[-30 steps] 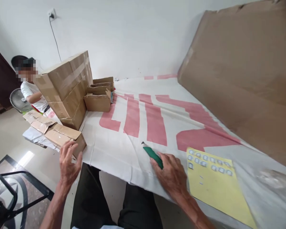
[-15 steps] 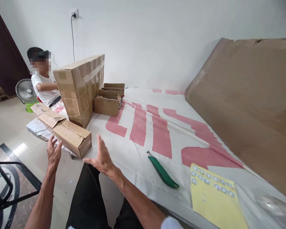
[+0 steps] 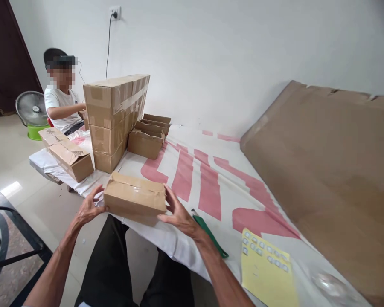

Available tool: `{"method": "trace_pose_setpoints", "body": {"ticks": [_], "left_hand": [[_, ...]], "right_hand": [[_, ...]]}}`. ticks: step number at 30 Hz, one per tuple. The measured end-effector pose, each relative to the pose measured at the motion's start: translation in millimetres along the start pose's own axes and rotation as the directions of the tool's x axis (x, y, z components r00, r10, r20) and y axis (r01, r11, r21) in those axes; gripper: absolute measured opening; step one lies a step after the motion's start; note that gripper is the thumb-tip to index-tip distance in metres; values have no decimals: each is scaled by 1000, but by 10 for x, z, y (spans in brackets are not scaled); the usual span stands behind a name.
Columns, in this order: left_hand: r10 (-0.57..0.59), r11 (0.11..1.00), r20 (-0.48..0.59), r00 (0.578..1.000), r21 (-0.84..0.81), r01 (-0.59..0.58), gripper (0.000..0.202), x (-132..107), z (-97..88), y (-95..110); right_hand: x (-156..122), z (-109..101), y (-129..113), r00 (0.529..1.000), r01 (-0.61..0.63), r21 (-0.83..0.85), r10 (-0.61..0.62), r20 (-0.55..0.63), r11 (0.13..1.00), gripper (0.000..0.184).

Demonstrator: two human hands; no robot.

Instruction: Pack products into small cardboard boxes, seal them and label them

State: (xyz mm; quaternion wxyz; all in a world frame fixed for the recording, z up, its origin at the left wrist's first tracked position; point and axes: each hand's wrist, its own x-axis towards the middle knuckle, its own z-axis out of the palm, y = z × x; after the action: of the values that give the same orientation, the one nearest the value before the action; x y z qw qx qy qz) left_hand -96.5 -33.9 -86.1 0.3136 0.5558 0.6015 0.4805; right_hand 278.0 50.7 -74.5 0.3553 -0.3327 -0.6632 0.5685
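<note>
A closed brown carton (image 3: 136, 196) sat between a seated person's two bare hands at the near edge of a bench (image 3: 228, 192) draped in white cloth with large pink-red markings. The left hand (image 3: 91, 207) was at the carton's left end, its fingers curved and its thumb at the lower corner. The right hand (image 3: 181, 215) cupped the right end, fingers behind and thumb in front. The grip was clamped on the carton from both ends; whether its base rested fully on the cloth could not be told.

The step in hand appeared to be positioning this carton in front of the person's lap. The next move seemed to call for even pressure from both palms and a level base, since the carton was close to the edge.

Just beside the right forearm lay a green cutter (image 3: 211, 236), within easy reach. Further right was a yellow sheet (image 3: 265, 281) bearing rows of small pale stickers. Beyond the left hand lay more closed cartons (image 3: 65, 153), next to a taped stack of boxes (image 3: 115, 119). Behind that stack sat another person (image 3: 60, 106) in a white shirt.
</note>
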Motion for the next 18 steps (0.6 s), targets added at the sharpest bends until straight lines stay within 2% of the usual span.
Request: {"method": "trace_pose_setpoints", "body": {"ticks": [3, 6, 9, 11, 18], "left_hand": [[30, 997, 258, 966, 57, -46, 111, 4, 329, 59], [64, 996, 346, 936, 36, -82, 118, 56, 649, 157], [128, 991, 413, 902, -22, -131, 120, 88, 896, 273], [172, 985, 433, 885, -77, -154, 123, 80, 995, 340], [202, 966, 387, 900, -229, -118, 122, -41, 1089, 442]], "right_hand": [[-300, -505, -40, 996, -82, 28, 83, -33, 996, 123], [-513, -733, -44, 988, -112, 40, 116, -104, 993, 114], [-650, -782, -19, 981, -104, 57, 112, -157, 993, 104], [-705, -778, -7, 977, -103, 78, 116, -181, 992, 97], [-769, -791, -23, 962, -154, 134, 179, -207, 979, 91]]}}
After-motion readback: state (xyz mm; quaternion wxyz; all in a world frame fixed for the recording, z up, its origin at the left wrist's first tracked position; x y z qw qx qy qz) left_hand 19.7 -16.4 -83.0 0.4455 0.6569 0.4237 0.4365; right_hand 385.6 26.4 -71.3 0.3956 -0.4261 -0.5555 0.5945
